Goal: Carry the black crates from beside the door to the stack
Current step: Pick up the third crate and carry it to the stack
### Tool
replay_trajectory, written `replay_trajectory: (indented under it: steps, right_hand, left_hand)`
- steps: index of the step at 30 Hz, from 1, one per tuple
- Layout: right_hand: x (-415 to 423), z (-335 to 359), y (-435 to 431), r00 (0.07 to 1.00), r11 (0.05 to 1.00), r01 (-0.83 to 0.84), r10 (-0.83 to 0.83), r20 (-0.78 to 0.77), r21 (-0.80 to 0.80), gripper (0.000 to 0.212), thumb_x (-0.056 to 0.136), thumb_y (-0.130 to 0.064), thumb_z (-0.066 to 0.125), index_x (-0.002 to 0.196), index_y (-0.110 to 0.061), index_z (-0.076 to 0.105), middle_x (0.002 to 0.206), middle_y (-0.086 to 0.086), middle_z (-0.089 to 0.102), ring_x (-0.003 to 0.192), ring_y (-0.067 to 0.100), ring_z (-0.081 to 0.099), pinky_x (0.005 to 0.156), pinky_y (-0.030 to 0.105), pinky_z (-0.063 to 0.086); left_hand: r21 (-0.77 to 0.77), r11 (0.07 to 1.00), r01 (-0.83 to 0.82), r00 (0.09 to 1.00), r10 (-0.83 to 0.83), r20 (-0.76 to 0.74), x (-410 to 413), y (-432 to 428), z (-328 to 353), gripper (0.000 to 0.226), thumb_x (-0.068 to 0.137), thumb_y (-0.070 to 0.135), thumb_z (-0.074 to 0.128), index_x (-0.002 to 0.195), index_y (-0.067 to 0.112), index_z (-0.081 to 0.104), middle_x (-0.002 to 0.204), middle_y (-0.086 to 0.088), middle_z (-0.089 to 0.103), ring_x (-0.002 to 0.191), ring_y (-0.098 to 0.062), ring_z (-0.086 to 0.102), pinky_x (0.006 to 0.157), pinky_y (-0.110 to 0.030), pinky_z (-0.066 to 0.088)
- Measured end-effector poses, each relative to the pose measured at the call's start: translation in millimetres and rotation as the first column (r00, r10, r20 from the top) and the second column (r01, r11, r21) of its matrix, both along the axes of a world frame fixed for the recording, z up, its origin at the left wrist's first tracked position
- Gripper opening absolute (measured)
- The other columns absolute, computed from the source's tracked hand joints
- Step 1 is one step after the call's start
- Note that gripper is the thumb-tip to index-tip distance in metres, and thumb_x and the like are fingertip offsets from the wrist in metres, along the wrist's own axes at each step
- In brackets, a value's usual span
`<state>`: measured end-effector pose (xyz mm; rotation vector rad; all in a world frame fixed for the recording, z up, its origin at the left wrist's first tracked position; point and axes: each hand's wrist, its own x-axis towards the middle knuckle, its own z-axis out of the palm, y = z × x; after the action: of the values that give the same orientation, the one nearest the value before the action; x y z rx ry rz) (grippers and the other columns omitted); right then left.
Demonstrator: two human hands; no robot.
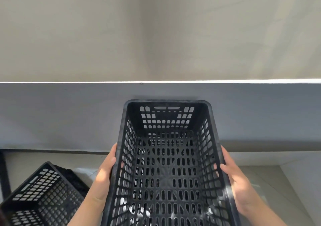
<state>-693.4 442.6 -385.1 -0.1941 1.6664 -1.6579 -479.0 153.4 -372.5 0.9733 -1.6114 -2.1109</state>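
Note:
I hold an empty black perforated crate (166, 165) in front of me, its open top facing up and its far short end close to the grey wall. My left hand (104, 175) grips its left long rim, thumb over the edge. My right hand (234, 177) grips the right long rim the same way. A second black crate (40, 198) sits low at the bottom left, tilted, with another dark crate edge (73, 179) showing behind it.
A grey lower wall band (69, 114) with a bright ledge line runs across the view, beige wall above. Pale floor tiles (278, 179) show at the right. A dark vertical post (3, 173) stands at the far left edge.

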Motion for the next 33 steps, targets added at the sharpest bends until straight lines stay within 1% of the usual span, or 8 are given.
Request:
replay_trajectory:
  steps: [2,7,15,18,22,25,29,33]
  right_hand:
    - [1,0,-3,0.999,0.999,-0.032,0.032,0.009,-0.024,0.063,0.091,-0.045,0.055,0.152,-0.053,0.042,0.158,-0.02,0.05,0.149,0.017,0.042,0.122,0.057,0.029]
    - [6,4,-5,1.0,1.0,0.003,-0.003,0.006,-0.007,0.056,0.098,-0.026,0.051,0.15,-0.046,0.049,0.145,-0.018,0.064,0.135,0.01,0.059,0.117,0.051,0.04]
    - [5,1,-1,1.0,1.0,0.011,-0.011,-0.01,0.019,0.054,0.107,-0.015,0.034,0.151,-0.043,0.049,0.148,-0.017,0.061,0.139,0.012,0.054,0.12,0.056,0.034]
    - [4,1,0,1.0,1.0,0.015,-0.015,0.018,0.002,0.052,0.107,-0.017,0.033,0.15,-0.043,0.05,0.147,-0.014,0.062,0.139,0.016,0.056,0.12,0.057,0.035]
    - [4,2,-1,0.999,1.0,0.026,-0.025,0.025,-0.004,0.051,0.107,-0.019,0.034,0.148,-0.043,0.051,0.147,-0.017,0.062,0.141,0.016,0.053,0.121,0.057,0.032]
    - [2,1,-1,1.0,0.999,0.022,-0.022,0.023,-0.028,0.051,0.106,-0.02,0.034,0.15,-0.041,0.05,0.15,-0.018,0.059,0.145,0.014,0.049,0.124,0.055,0.027]
    - [0,-1,2,1.0,0.999,0.013,-0.012,0.024,-0.04,0.054,0.1,-0.028,0.041,0.151,-0.043,0.05,0.154,-0.016,0.056,0.147,0.016,0.046,0.124,0.057,0.025]
    - [-4,6,3,1.0,0.998,-0.007,0.009,0.025,-0.069,0.059,0.09,-0.039,0.05,0.149,-0.045,0.052,0.154,-0.014,0.056,0.148,0.02,0.044,0.124,0.06,0.023]
  left_hand:
    - [0.009,1.0,0.016,1.0,-0.016,0.008,-1,1,-5,0.054,0.1,0.046,0.032,0.15,0.031,0.045,0.142,0.005,0.062,0.127,-0.012,0.061,0.094,-0.028,0.057]
    - [-0.129,0.991,0.031,0.997,-0.021,0.074,4,1,-14,0.053,0.1,0.048,0.034,0.152,0.035,0.041,0.149,0.004,0.054,0.139,-0.019,0.05,0.113,-0.053,0.038]
    - [-0.154,0.986,0.066,0.993,-0.049,0.107,11,-8,-29,0.061,0.098,0.056,0.041,0.155,0.036,0.035,0.159,0.004,0.042,0.149,-0.024,0.034,0.119,-0.061,0.023]
    - [-0.112,0.992,0.052,0.995,-0.042,0.094,11,-11,-34,0.06,0.098,0.057,0.044,0.154,0.039,0.035,0.159,0.003,0.042,0.149,-0.029,0.033,0.118,-0.065,0.023]
    - [-0.065,0.997,0.04,0.997,-0.035,0.07,12,-9,-31,0.059,0.098,0.056,0.045,0.153,0.037,0.038,0.158,-0.012,0.042,0.147,-0.041,0.032,0.115,-0.069,0.024]
    - [-0.04,0.999,0.003,0.999,-0.002,0.045,7,-7,-24,0.055,0.1,0.045,0.04,0.152,0.03,0.042,0.152,-0.015,0.049,0.141,-0.036,0.044,0.115,-0.063,0.031]
    - [-0.008,1.0,0.009,1.0,-0.009,-0.008,4,-3,-18,0.048,0.105,0.035,0.033,0.151,0.027,0.044,0.148,-0.023,0.05,0.133,-0.035,0.051,0.114,-0.065,0.032]
    - [0.011,1.0,-0.003,0.999,0.003,-0.032,2,0,-16,0.05,0.103,0.039,0.038,0.151,0.026,0.044,0.147,-0.018,0.053,0.134,-0.037,0.051,0.112,-0.064,0.036]
